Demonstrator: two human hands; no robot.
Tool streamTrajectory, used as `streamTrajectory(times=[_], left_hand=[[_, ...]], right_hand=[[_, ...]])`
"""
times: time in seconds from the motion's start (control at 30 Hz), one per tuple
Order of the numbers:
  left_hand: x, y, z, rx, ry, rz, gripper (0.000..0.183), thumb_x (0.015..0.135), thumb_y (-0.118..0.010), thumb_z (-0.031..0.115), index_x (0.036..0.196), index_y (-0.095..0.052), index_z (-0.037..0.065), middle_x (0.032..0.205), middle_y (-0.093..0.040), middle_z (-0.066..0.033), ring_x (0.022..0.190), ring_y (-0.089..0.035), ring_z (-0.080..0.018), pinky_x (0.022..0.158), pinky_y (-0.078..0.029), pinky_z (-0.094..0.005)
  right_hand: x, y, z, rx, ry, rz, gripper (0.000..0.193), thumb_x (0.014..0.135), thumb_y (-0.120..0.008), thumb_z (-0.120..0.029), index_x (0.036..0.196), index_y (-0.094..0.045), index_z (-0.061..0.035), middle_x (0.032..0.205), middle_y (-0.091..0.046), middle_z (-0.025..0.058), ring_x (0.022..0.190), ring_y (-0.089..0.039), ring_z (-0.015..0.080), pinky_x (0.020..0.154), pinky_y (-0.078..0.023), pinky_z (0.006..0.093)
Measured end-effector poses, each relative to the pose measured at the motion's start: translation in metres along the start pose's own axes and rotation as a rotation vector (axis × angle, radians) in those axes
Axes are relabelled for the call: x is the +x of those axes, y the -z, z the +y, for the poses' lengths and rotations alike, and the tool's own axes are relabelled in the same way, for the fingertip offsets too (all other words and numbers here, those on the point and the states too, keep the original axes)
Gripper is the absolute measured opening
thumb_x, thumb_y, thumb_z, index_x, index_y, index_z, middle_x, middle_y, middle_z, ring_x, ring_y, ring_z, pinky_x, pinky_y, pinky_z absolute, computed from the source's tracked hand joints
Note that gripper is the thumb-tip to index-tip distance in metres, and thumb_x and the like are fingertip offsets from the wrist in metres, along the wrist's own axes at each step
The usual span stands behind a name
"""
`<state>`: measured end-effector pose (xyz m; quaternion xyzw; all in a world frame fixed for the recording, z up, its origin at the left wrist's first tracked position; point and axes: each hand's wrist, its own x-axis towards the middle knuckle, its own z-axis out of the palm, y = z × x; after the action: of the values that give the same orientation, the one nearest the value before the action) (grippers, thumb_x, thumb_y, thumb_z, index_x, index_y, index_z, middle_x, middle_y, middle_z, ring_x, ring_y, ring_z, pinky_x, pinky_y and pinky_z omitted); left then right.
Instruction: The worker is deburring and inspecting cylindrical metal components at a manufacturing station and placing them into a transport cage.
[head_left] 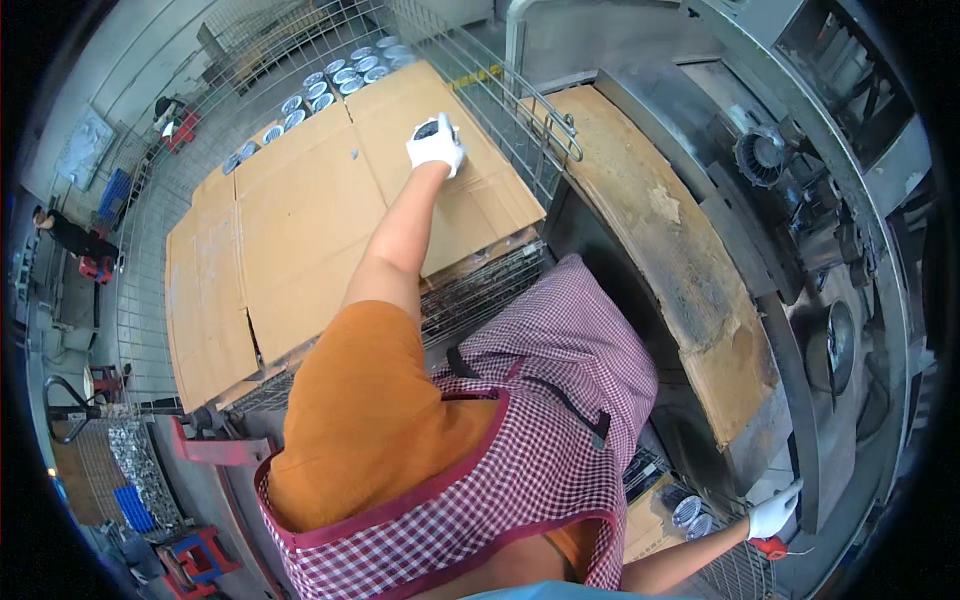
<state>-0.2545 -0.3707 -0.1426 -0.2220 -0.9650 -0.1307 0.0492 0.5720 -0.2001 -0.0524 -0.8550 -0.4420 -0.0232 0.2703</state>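
Observation:
My left hand [437, 148], in a white glove, reaches far over a wire cage bin topped with cardboard sheets [300, 220]. Its fingers close around a small dark metal part [427, 129], mostly covered by the glove. Beyond the cardboard stand several round silver metal parts [350, 78] in rows. Low on the right, my right hand [773, 514], gloved in white too, is stretched out beside the edge of a metal machine panel [797, 420]. Its fingers look extended, with nothing visible in them. Just below that hand is a red knob-like piece [770, 547].
A stained cardboard-covered ledge [650, 220] runs between the bin and the machine, where a finned round metal part [762, 156] sits. More silver parts [687, 512] lie in a second wire basket at lower right. Another person [75, 235] is at far left. A red metal bar [225, 450] projects near the bin.

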Motion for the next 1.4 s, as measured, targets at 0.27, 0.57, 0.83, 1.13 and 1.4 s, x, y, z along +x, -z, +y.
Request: streamTrajectory(times=[0.27,0.57,0.83,1.13,1.4], left_hand=[[-0.055,0.051,-0.005,-0.195,-0.249,0.033,0.039,0.085,-0.059,0.029,0.123,-0.060,0.020,0.112,-0.066,-0.0131,0.099,-0.064,-0.0315,0.087,-0.049,-0.0391],[-0.093,0.184,0.127,-0.762,-0.856,-0.056,0.037,0.086,-0.060,0.030,0.120,-0.063,0.015,0.106,-0.067,-0.0131,0.095,-0.065,-0.0312,0.086,-0.051,-0.0350],[-0.057,0.127,0.254,-0.134,-1.061,0.275,0.025,0.078,-0.059,0.022,0.100,-0.068,0.016,0.082,-0.069,-0.0137,0.078,-0.068,-0.0297,0.070,-0.050,-0.0413],[-0.098,0.071,0.226,-0.601,-0.834,0.596,0.025,0.080,-0.063,0.029,0.101,-0.064,0.016,0.100,-0.065,-0.0060,0.090,-0.061,-0.0270,0.076,-0.042,-0.0409],[-0.146,-0.064,0.068,0.056,-0.611,-0.072,0.049,0.074,-0.067,0.047,0.109,-0.061,0.014,0.095,-0.059,-0.0128,0.092,-0.058,-0.0301,0.074,-0.043,-0.0434]], right_hand=[[-0.021,0.007,-0.009,0.079,0.108,0.070,0.059,0.091,-0.047,-0.056,0.118,-0.063,-0.0060,0.107,-0.069,0.0109,0.091,-0.066,0.0263,0.083,-0.047,0.0349],[-0.018,0.003,-0.015,0.064,0.028,0.074,0.063,0.088,-0.045,-0.062,0.118,-0.064,-0.0091,0.108,-0.068,0.0102,0.092,-0.065,0.0265,0.082,-0.047,0.0352],[-0.018,0.016,-0.013,-0.031,0.030,0.048,0.067,0.087,-0.041,-0.068,0.121,-0.064,-0.0144,0.112,-0.068,0.0056,0.095,-0.065,0.0266,0.082,-0.049,0.0350],[0.024,-0.022,0.034,-0.023,0.055,0.163,0.057,0.090,-0.048,-0.060,0.117,-0.067,-0.0140,0.111,-0.068,0.0034,0.093,-0.066,0.0223,0.079,-0.049,0.0273],[0.020,-0.013,0.020,-0.088,0.090,0.163,0.065,0.086,-0.042,-0.069,0.118,-0.066,-0.0169,0.113,-0.067,0.0046,0.096,-0.065,0.0271,0.080,-0.050,0.0330]])
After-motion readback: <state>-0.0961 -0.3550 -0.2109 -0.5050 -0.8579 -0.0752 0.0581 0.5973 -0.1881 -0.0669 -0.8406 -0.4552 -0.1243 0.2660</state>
